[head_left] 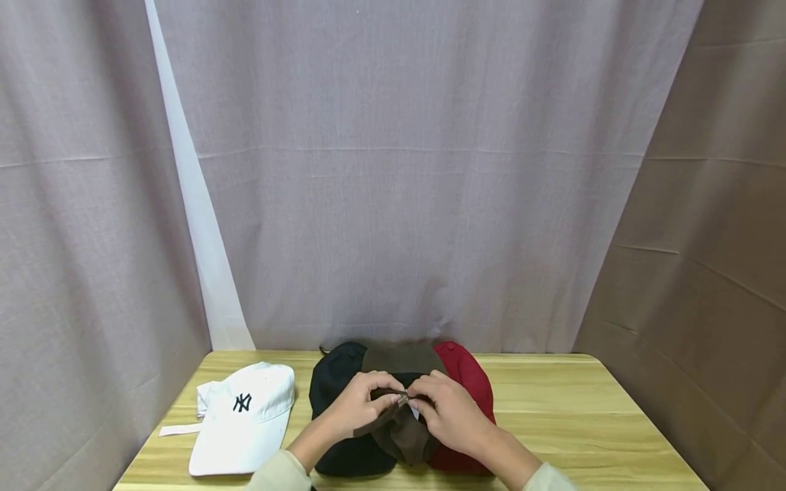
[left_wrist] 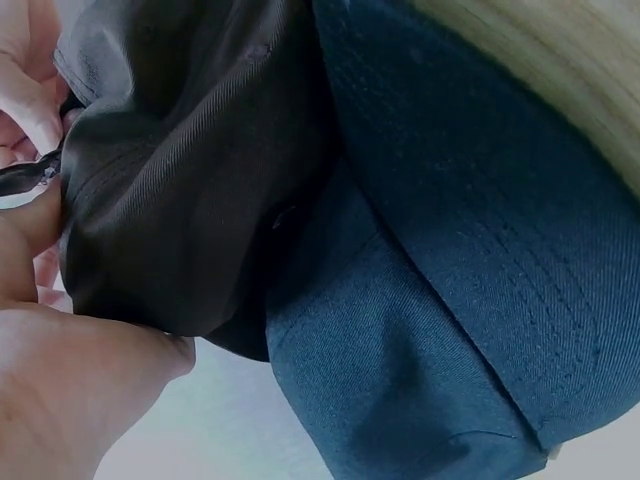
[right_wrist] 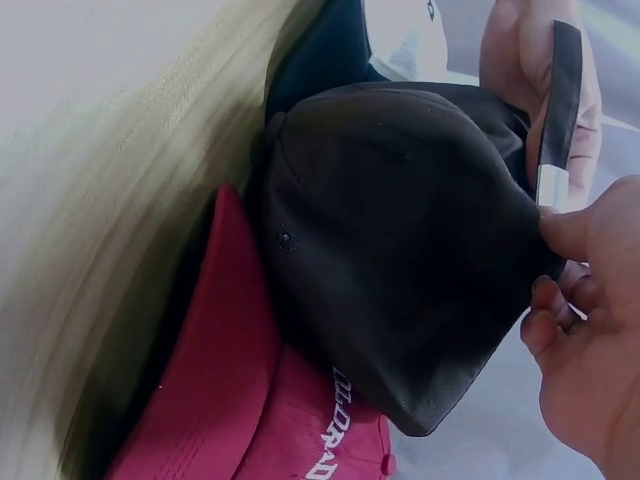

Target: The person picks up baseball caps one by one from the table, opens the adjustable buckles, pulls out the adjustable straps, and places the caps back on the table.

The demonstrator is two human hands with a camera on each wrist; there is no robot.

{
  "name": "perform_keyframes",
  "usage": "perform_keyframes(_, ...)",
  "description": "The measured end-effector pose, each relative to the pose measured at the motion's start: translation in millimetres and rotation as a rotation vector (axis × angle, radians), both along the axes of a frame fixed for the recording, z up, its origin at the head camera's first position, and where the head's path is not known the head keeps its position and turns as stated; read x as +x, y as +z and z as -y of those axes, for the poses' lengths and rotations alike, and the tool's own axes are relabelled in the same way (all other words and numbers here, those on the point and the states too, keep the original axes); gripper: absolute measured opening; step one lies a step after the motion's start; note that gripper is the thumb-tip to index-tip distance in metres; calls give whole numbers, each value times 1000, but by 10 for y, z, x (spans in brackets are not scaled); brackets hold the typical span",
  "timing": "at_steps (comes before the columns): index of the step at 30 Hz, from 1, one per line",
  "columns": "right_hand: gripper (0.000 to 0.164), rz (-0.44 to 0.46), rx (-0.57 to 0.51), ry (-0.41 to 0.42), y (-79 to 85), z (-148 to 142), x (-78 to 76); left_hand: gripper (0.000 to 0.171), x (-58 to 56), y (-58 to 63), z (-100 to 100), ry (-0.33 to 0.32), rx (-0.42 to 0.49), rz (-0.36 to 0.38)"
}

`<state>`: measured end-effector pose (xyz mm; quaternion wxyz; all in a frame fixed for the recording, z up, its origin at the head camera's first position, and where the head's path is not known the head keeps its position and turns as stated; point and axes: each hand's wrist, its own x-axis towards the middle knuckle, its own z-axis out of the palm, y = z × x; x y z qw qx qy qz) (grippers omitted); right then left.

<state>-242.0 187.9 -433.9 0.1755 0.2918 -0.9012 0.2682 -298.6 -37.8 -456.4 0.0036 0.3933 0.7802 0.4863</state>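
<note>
Between both hands is a dark brown cap (head_left: 405,436), its bill away from the person and the strap side near. My left hand (head_left: 362,404) pinches the strap's left part between thumb and fingers. From the other side my right hand (head_left: 453,414) pinches the strap beside a small silver buckle (right_wrist: 552,186). A free length of dark strap (right_wrist: 562,95) sticks out past the buckle in the right wrist view. A dark navy cap (left_wrist: 450,290) lies left of the brown cap, and a red cap (right_wrist: 215,370) with white lettering lies to its right, both partly covered.
A white cap (head_left: 245,416) with a black monogram lies at the table's left, its loose strap (head_left: 180,429) pointing left. The wooden table (head_left: 571,416) extends to the right of the red cap. Grey curtains (head_left: 417,170) hang behind and at the sides.
</note>
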Motion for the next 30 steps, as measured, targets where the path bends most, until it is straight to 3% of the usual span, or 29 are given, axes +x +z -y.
perform_keyframes(6,16,118,-75,33,5,-38,-12,16,-6,-20,-22,-8,8,44)
perform_keyframes(18,17,200,-107,45,14,-55,-24,16,18,1,-5,8,-39,48)
perform_keyframes(30,13,353,-186,10,68,-16,-3,16,9,3,21,-23,-7,95)
